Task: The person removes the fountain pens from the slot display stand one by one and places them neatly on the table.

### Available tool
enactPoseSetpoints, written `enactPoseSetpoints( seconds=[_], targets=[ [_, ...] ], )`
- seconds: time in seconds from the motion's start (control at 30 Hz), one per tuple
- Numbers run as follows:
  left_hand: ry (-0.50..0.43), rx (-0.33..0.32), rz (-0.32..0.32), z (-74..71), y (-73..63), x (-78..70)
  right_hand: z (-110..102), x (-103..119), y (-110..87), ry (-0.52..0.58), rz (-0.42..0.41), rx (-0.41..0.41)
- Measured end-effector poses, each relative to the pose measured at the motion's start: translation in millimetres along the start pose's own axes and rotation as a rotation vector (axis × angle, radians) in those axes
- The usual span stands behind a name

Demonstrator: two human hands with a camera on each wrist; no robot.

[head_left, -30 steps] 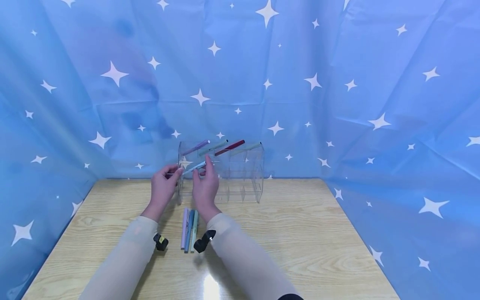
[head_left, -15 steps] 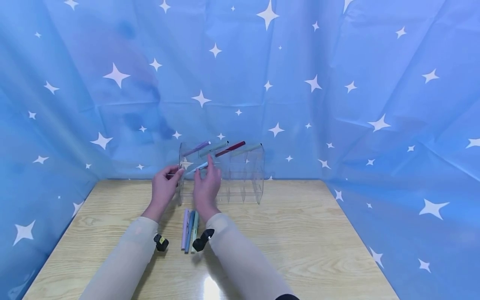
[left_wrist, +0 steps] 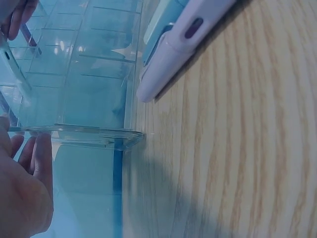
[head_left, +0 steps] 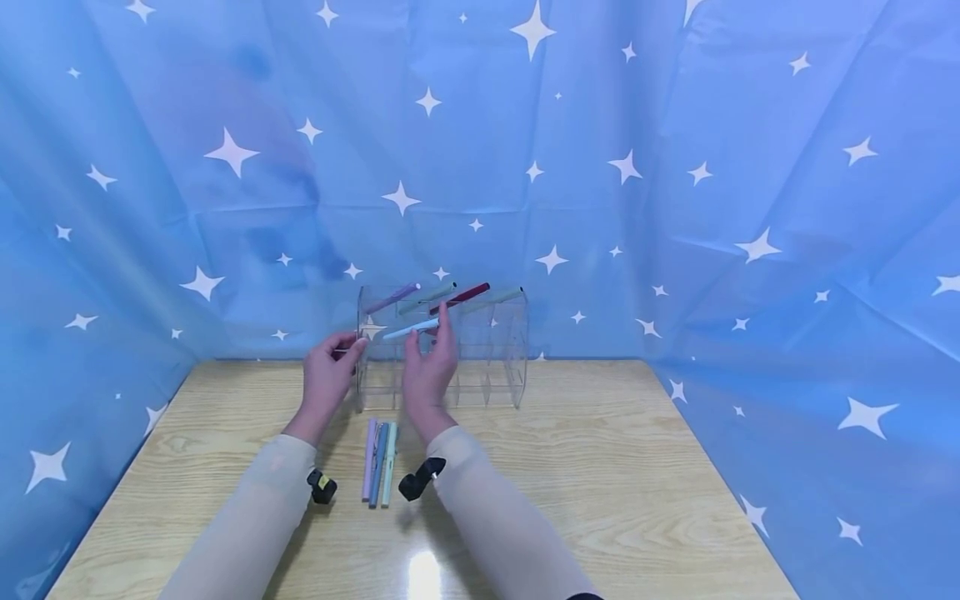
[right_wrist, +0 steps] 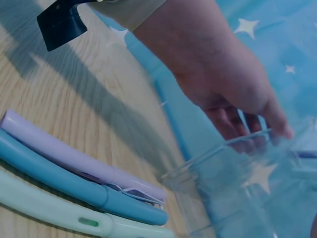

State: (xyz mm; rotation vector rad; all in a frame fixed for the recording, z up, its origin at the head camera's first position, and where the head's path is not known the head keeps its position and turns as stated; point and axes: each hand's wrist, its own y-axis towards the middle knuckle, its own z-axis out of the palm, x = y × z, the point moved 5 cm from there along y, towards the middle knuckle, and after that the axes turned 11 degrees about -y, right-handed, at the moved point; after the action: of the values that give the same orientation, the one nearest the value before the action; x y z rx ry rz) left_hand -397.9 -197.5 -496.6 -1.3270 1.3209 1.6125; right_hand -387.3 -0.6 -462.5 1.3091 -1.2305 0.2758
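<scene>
A clear acrylic pen organizer point(head_left: 480, 387) with compartments stands at the back of the table. My left hand point(head_left: 330, 371) grips its left side wall, thumb on the inner side and fingers outside, as the left wrist view also shows. My right hand point(head_left: 430, 371) pinches a light blue pen point(head_left: 401, 332) between thumb and fingers, slanting across the front of the left compartments. Along the organizer's top row lean a purple pen point(head_left: 393, 297), a green pen point(head_left: 429, 297), a dark red pen point(head_left: 468, 293) and a pale green pen point(head_left: 498, 297).
On the table point(head_left: 600, 467), in front of the organizer, a lilac pen point(right_wrist: 74, 148), a blue pen point(right_wrist: 59, 171) and a mint pen point(right_wrist: 54, 206) lie side by side between my forearms. A blue star-patterned cloth point(head_left: 675, 208) hangs close behind the organizer.
My right hand has moved to the right with the light blue pen, which now shows more of its length. My left hand stays on the organizer's side.
</scene>
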Motion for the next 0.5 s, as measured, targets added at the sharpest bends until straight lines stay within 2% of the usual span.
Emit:
enactPoseSetpoints(
  seconds=[0.2,0.5],
  targets=[
    [-0.007,0.009,-0.007,0.0,-0.7,0.4,-9.2,-2.0,4.4,0.085,0.025,-0.001],
    [0.002,0.008,0.012,-0.2,-0.9,0.5,-23.3,-1.9,4.8,0.140,0.052,0.019]
  ],
)
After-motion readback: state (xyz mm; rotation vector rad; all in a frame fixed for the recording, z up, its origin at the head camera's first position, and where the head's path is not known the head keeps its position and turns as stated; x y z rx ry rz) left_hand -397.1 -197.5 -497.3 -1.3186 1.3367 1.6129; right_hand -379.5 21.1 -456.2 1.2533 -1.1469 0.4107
